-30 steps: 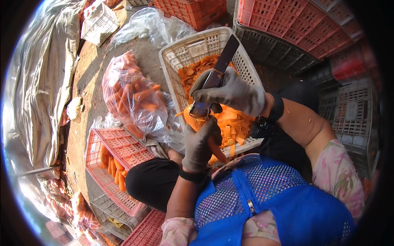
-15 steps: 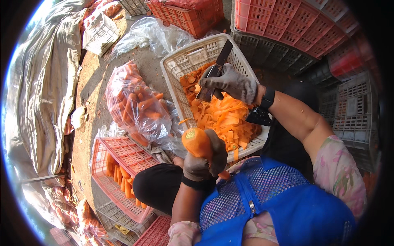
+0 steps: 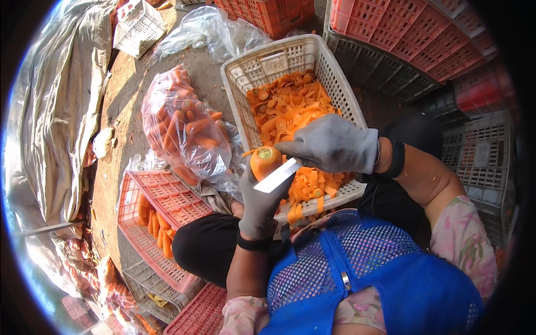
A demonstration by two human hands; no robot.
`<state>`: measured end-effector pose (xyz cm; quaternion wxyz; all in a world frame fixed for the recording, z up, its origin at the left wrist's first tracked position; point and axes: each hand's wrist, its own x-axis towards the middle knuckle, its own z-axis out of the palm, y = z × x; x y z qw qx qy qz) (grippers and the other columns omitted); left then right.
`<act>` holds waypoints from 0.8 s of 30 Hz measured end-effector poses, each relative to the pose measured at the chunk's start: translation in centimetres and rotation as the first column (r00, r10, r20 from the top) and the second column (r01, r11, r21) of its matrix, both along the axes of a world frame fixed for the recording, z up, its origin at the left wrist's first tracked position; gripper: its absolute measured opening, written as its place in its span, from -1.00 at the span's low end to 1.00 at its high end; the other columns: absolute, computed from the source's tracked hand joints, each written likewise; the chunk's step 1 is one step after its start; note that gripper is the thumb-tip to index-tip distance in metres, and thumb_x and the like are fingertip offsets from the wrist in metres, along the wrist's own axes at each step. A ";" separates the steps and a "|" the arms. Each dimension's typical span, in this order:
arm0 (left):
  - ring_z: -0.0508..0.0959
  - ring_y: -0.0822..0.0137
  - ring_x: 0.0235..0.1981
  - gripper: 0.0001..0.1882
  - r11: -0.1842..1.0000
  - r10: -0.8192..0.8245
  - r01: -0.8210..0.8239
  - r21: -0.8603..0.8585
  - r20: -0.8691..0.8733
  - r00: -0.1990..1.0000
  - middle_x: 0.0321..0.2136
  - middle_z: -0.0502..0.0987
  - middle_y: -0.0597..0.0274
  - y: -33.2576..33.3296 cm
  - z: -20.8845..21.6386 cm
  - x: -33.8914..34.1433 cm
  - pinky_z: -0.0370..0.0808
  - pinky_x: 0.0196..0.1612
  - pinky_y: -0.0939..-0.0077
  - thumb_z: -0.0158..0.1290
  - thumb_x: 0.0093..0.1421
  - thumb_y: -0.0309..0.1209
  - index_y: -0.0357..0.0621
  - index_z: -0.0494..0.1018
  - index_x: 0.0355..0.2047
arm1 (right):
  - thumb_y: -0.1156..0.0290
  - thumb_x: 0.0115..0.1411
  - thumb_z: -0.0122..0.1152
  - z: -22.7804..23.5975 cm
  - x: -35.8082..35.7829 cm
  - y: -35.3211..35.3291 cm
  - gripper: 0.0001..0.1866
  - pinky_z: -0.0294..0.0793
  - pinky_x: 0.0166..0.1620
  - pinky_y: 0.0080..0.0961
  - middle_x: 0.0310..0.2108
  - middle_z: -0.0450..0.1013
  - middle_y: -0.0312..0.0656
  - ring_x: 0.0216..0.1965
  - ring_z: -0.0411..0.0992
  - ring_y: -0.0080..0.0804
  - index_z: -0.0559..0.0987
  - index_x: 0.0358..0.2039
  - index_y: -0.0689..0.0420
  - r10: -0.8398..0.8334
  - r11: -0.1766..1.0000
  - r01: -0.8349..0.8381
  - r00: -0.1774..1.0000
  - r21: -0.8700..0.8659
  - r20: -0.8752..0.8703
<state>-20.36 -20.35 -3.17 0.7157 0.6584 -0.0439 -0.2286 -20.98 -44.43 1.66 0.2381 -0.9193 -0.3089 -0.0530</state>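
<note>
My left hand, in a grey glove, is closed around a thick carrot held with its cut, greenish end up. My gloved right hand grips a knife by its mostly hidden handle. The bright blade lies across the near side of the carrot, just below its top. Whether the edge is in the carrot cannot be told. Beyond and beneath both hands stands a whitish plastic crate, part filled with orange carrot peelings and cut-off ends. A thin strip of peel sticks out beside the carrot's top.
Left of the crate lies a clear plastic bag of carrots. Nearer, a pink crate tilts on its side with peeled carrots inside. Stacked crates rise at the far right. Loose plastic sheeting lies on the ground behind.
My right hand has come down and nearer from over the peelings, bringing the knife against the carrot. My left hand has raised the carrot slightly farther from me. The whole view has shifted a little.
</note>
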 end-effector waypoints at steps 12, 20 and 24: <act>0.66 0.45 -0.28 -0.58 0.995 -0.094 0.094 0.042 -0.014 0.996 -0.20 0.67 0.28 -1.3 -0.6 -0.9 0.62 -0.25 0.48 0.45 0.21 -0.47 -0.25 0.56 0.03 | 0.21 0.37 0.35 -2.2 -1.0 -0.8 -0.60 0.66 -0.24 -0.20 -0.33 0.65 -0.06 -0.29 0.68 -0.01 0.65 0.17 0.03 -0.158 0.987 0.161 0.967 0.002 -0.200; 0.63 0.39 -0.27 -0.52 0.993 -0.058 0.008 0.116 0.437 0.898 -0.22 0.60 0.28 -2.2 -0.6 -0.2 0.61 -0.16 0.45 0.42 0.20 -0.52 -0.23 0.48 0.08 | 0.21 0.49 0.08 -5.0 1.1 -4.1 -0.62 0.67 -0.01 -0.04 -0.16 0.70 0.12 -0.15 0.69 0.13 0.76 -0.13 0.21 -0.438 0.859 0.190 0.753 -0.476 -0.491; 0.63 0.37 -0.23 -0.48 0.971 -0.031 -0.001 -0.238 -0.131 0.991 -0.15 0.59 0.22 -2.1 0.5 0.2 0.61 -0.18 0.43 0.30 0.26 -0.53 -0.26 0.44 0.21 | 0.13 0.53 0.07 -4.8 1.5 -5.0 -0.58 0.63 0.05 -0.05 -0.20 0.69 0.14 -0.11 0.67 0.12 0.72 -0.05 0.23 -0.458 0.889 0.338 0.676 -0.311 -0.577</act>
